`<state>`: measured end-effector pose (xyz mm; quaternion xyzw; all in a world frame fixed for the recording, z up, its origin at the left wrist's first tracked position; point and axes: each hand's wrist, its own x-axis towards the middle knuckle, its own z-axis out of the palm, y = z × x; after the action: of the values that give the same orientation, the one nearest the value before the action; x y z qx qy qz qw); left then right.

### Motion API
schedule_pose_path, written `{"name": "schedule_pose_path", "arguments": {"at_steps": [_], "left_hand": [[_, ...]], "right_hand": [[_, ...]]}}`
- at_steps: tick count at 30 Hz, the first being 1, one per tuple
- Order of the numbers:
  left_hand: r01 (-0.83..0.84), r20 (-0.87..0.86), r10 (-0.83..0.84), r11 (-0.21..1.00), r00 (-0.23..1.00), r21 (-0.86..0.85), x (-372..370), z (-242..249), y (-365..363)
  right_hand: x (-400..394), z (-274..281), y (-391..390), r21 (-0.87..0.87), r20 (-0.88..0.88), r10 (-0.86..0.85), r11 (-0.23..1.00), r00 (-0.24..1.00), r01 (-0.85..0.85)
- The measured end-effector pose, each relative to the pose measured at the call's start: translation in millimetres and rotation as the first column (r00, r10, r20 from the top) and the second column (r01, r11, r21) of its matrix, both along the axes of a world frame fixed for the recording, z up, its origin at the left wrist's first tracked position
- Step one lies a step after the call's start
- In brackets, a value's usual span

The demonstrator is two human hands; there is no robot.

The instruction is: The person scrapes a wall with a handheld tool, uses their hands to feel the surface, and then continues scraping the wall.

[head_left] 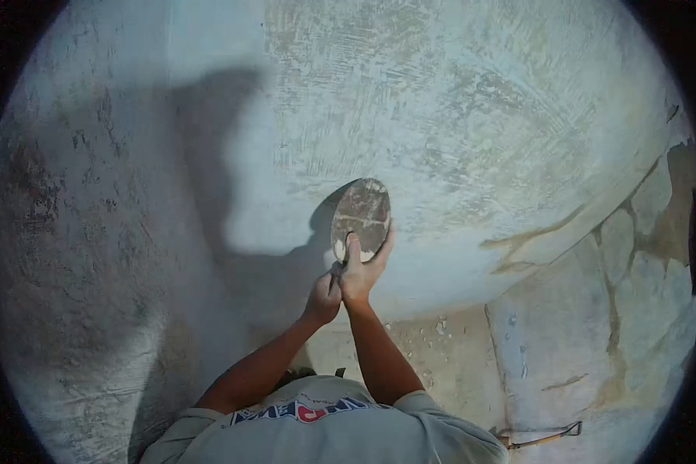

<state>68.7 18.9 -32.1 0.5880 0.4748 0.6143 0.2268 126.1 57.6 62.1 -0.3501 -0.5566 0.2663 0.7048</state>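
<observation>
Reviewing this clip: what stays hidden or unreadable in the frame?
In the head view:
- Back of the oval board: faces away.
- Most right hand fingers: behind the board.
- Left hand contents, if any: covered by curled fingers.
- Wooden-handled tool's far end: behind the shirt.
- Shirt's smaller lettering: too small.

Board point(363, 207) before wall point(456, 139), tool handle point(545, 439) at lower right

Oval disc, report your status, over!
Right hand grips oval disc by its lower end. Left hand curled beside right, hold unclear. Wooden-handled tool lower right, well apart.
</observation>
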Motion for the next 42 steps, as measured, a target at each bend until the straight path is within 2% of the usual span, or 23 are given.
{"name": "schedule_pose_path", "arguments": {"at_steps": [2, 4, 6, 7, 10, 13, 16, 17, 18, 20, 22, 24, 26, 29, 31, 33, 35, 36, 37, 38, 39, 40, 42], "left_hand": [[0.100, 0.130, -0.065, 0.952, 0.989, -0.290, -6, 58, -8], [-0.032, -0.160, 0.041, 0.998, 0.986, 0.056, -8, 41, 9], [0.022, -0.068, -0.039, 0.970, 0.997, -0.242, -12, 53, 16], [-0.041, -0.097, 0.018, 0.969, 0.995, -0.244, -11, 40, 15], [0.120, 0.163, -0.091, 0.977, 0.982, -0.177, -10, 23, -12], [0.081, 0.132, -0.050, 0.966, 0.990, -0.247, -5, 31, -16], [-0.029, 0.071, 0.041, 0.985, 0.997, -0.169, -2, 47, -5], [0.019, 0.092, -0.003, 0.984, 0.996, -0.177, -6, 56, -4], [-0.003, 0.073, 0.016, 0.986, 0.997, -0.165, -7, 49, -3], [-0.039, 0.030, 0.043, 0.991, 0.999, -0.129, -10, 26, 0], [0.039, 0.050, -0.033, 0.993, 0.998, -0.112, -11, 13, -7], [0.053, 0.021, -0.052, 0.996, 0.998, -0.073, -9, -8, -3], [0.098, 0.090, -0.082, 0.978, 0.993, -0.182, -11, 34, -2], [0.214, 0.108, -0.195, 0.955, 0.975, -0.203, -13, 65, 28], [0.297, 0.247, -0.230, 0.913, 0.941, -0.282, -7, 73, 29], [0.403, 0.388, -0.278, 0.867, 0.879, -0.294, 1, 68, 23], [0.536, 0.434, -0.404, 0.809, 0.805, -0.240, 11, 26, 6], [0.570, 0.546, -0.340, 0.752, 0.766, -0.331, 22, 15, -10], [0.588, 0.506, -0.396, 0.750, 0.766, -0.303, 31, -38, -11], [0.657, 0.533, -0.432, 0.664, 0.727, -0.357, 34, -73, -28], [0.713, 0.558, -0.462, 0.569, 0.689, -0.410, 38, -106, -45], [0.769, 0.636, -0.444, 0.459, 0.632, -0.444, 42, -128, -48], [0.809, 0.654, -0.496, 0.211, 0.572, -0.548, 21, -91, -73]], "right_hand": [[3, 33, 1, -0.029, -0.071, 0.040, 0.999, 0.997, -0.042], [1, 41, 10, -0.055, -0.157, 0.033, 0.998, 0.987, -0.042], [-2, 48, 15, -0.022, -0.192, 0.037, 0.999, 0.981, -0.042], [-2, 33, 16, -0.030, -0.091, -0.055, 0.998, 0.994, 0.053], [-3, -2, -2, -0.075, -0.019, -0.029, 0.997, 0.999, 0.028], [0, 13, -3, -0.077, -0.096, 0.040, 0.996, 0.995, -0.048], [-1, 28, -3, -0.071, -0.144, 0.044, 0.996, 0.989, -0.054], [-3, 33, 0, -0.071, -0.164, 0.050, 0.995, 0.985, -0.062], [-4, 37, 2, -0.065, -0.186, 0.056, 0.995, 0.981, -0.069], [-1, 13, 8, -0.064, -0.067, -0.004, 0.998, 0.998, 0.000], [-4, -5, 0, -0.050, 0.014, -0.030, 0.998, 0.999, 0.031], [-1, -13, 8, -0.055, -0.068, 0.034, 0.998, 0.997, -0.038], [3, 12, 11, -0.055, -0.056, 0.028, 0.998, 0.998, -0.031], [9, 47, 35, 0.017, -0.253, 0.102, 0.995, 0.962, -0.101], [14, 56, 35, -0.002, -0.211, 0.056, 0.998, 0.976, -0.058], [22, 50, 32, 0.017, -0.056, -0.020, 1.000, 0.998, 0.021], [37, 28, 14, -0.005, 0.124, -0.078, 0.997, 0.989, 0.080], [40, 12, -1, -0.174, -0.060, 0.093, 0.979, 0.994, -0.102], [47, -9, -12, -0.224, 0.032, 0.074, 0.972, 0.997, -0.065], [57, -38, -21, -0.327, 0.149, 0.038, 0.945, 0.988, 0.013], [67, -41, -42, -0.464, 0.016, 0.174, 0.873, 0.985, -0.147], [73, -30, -64, -0.541, 0.142, 0.185, 0.837, 0.972, -0.080], [101, -81, -70, -0.573, 0.338, 0.336, 0.814, 0.879, -0.091]]}}
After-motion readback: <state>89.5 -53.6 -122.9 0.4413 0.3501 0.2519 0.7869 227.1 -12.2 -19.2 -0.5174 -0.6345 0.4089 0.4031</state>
